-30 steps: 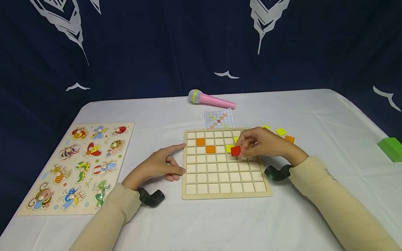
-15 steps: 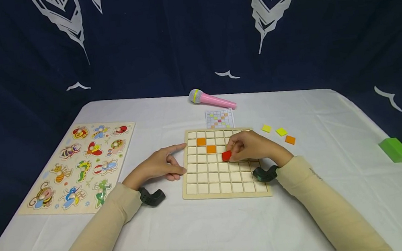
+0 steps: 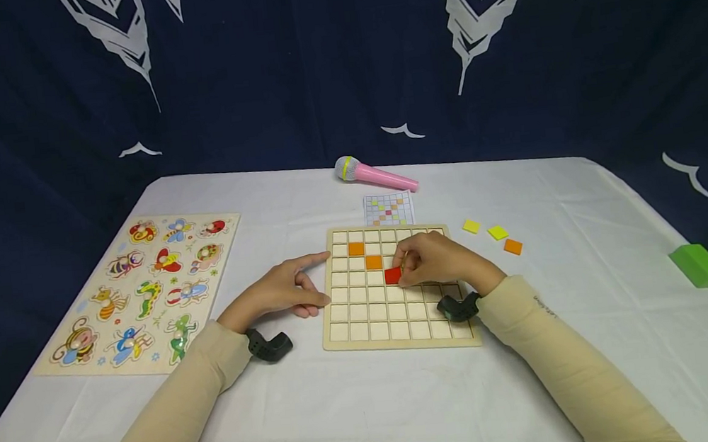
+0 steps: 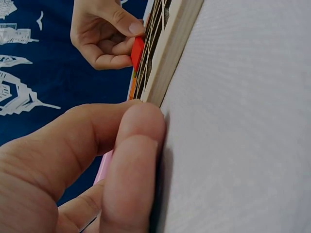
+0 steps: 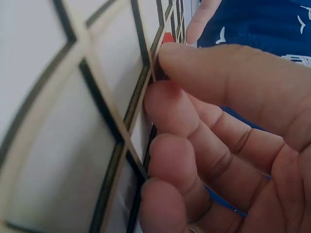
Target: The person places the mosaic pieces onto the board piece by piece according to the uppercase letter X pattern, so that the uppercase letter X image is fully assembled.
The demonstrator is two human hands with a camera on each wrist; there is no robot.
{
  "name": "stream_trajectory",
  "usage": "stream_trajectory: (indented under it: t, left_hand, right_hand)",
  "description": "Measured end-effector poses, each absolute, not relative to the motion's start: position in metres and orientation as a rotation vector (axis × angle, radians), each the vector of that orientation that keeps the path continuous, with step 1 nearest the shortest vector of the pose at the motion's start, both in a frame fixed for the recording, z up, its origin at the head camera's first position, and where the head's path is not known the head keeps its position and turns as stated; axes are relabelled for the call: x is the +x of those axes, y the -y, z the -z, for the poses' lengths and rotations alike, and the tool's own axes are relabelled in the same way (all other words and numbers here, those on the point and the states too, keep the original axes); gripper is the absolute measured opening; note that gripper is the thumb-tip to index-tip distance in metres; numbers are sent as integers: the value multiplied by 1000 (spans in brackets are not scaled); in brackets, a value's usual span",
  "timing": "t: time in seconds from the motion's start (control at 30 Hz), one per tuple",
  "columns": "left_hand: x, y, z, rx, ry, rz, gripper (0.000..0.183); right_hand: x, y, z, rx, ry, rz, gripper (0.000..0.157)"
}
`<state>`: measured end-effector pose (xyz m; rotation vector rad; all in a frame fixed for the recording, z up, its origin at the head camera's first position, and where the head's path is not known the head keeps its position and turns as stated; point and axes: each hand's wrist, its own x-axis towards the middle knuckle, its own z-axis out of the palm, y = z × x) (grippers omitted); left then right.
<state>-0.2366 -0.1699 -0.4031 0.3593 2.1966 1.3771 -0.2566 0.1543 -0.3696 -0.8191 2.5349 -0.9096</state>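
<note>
My right hand pinches a square red tile between thumb and fingers. The tile lies over a cell near the middle of the wooden grid board; in the left wrist view the red tile stands tilted at the board's surface. Two orange tiles sit in cells on the board's upper left. My left hand touches the board's left edge with an extended index finger and the thumb. The right hand hides part of the board's right side.
Two yellow tiles and an orange tile lie right of the board. Behind it are a coloured pattern card and a pink microphone. An insect puzzle board lies left, a green block far right.
My right hand has carried the red tile leftward across the board and lowered it to a cell near the middle. The left hand has stayed at the board's edge.
</note>
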Motion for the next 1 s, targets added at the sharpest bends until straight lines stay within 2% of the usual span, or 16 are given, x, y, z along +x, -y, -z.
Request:
stream_trajectory:
  t: [0.43,0.7,1.0]
  left_hand:
    - [-234,168,398,369,-2202,-1381,91]
    - [-235,168,398,350,-2207,-1375,92]
    - [-234,168,399,357,-2207,-1377,92]
  right_hand:
    - [-255,-159,365,-872,-2500,922,19]
    - [-255,-179,367,-952,-2434,1071,17]
    - [-250,-205,367,-882,-2483,1245,16]
